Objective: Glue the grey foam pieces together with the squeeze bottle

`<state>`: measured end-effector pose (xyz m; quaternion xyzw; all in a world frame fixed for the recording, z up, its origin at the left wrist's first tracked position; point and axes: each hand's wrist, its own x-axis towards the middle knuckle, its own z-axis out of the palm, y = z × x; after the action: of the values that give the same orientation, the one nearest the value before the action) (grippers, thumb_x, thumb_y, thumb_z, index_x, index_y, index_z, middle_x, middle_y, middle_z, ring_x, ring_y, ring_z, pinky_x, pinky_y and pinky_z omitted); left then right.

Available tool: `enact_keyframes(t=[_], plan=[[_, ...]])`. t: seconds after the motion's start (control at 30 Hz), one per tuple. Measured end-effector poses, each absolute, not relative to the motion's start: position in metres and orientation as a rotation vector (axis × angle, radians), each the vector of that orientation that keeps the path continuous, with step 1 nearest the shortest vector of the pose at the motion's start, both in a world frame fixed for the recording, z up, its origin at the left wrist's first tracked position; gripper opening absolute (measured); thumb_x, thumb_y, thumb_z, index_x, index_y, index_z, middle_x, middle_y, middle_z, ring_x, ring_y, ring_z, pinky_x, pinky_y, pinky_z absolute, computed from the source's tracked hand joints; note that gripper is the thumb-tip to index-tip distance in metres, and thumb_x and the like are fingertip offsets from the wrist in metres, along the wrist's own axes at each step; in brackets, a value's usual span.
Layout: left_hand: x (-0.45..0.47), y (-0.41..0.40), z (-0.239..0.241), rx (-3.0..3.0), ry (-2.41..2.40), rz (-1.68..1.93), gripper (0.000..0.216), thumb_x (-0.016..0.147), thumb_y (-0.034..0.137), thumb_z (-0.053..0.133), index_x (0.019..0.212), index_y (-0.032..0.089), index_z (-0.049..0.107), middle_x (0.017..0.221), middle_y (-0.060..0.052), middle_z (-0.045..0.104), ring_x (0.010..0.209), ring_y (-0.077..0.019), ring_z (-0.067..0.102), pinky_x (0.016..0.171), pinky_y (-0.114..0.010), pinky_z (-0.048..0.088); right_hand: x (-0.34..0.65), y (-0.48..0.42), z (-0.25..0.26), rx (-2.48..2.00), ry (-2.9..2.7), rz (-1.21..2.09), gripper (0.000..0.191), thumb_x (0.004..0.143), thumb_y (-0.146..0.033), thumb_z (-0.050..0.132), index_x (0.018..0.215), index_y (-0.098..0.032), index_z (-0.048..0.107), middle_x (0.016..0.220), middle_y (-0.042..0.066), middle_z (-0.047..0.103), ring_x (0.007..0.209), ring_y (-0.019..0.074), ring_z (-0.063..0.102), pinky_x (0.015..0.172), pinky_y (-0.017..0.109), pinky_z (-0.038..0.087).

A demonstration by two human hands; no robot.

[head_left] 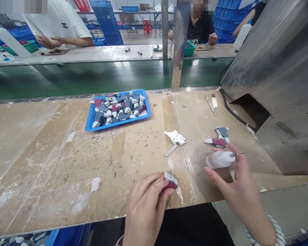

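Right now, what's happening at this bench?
A person at a worn workbench presses a small red and grey piece against its front edge with the left hand. The right hand grips a small white squeeze bottle lying on its side. A few similar pieces sit just beyond the bottle, and a blue tray holds a heap more. Two other people work across the green conveyor.

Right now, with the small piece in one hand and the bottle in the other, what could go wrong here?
1. The left hand pinches the red and grey piece at the table's front edge; it might slip off.
2. The right hand holds the needle-tipped bottle lying sideways; it may drip.
3. Its tip lies close to the finished pieces and could smear them.
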<state>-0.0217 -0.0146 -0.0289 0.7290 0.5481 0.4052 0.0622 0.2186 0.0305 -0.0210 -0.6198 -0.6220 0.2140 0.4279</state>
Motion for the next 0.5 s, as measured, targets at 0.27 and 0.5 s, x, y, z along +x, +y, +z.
enact_keyframes(t=[0.27, 0.5], plan=[[-0.018, -0.018, -0.032, 2.315, 1.497, 1.354, 0.023, 0.087, 0.000, 0.068, 0.104, 0.016, 0.070, 0.111, -0.009, 0.077, 0.103, -0.0226, 0.073, 0.085, -0.033, 0.062, 0.223, 0.011, -0.033, -1.452, -1.667, 0.581, 0.041, 0.095, -0.044, 0.067, 0.128, -0.021, 0.059, 0.122, 0.012, 0.066, 0.120, 0.0335, 0.057, 0.104, 0.051, 0.040], [-0.021, -0.024, -0.034, 2.416, 1.393, 1.381, 0.034, 0.082, -0.007, 0.065, 0.110, 0.012, 0.072, 0.118, -0.013, 0.075, 0.109, -0.0241, 0.073, 0.087, -0.034, 0.064, 0.218, -0.022, -0.036, -1.207, -1.012, 0.976, 0.048, 0.083, -0.031, 0.077, 0.126, -0.028, 0.057, 0.105, 0.009, 0.068, 0.085, 0.0269, 0.067, 0.069, 0.038, 0.054]])
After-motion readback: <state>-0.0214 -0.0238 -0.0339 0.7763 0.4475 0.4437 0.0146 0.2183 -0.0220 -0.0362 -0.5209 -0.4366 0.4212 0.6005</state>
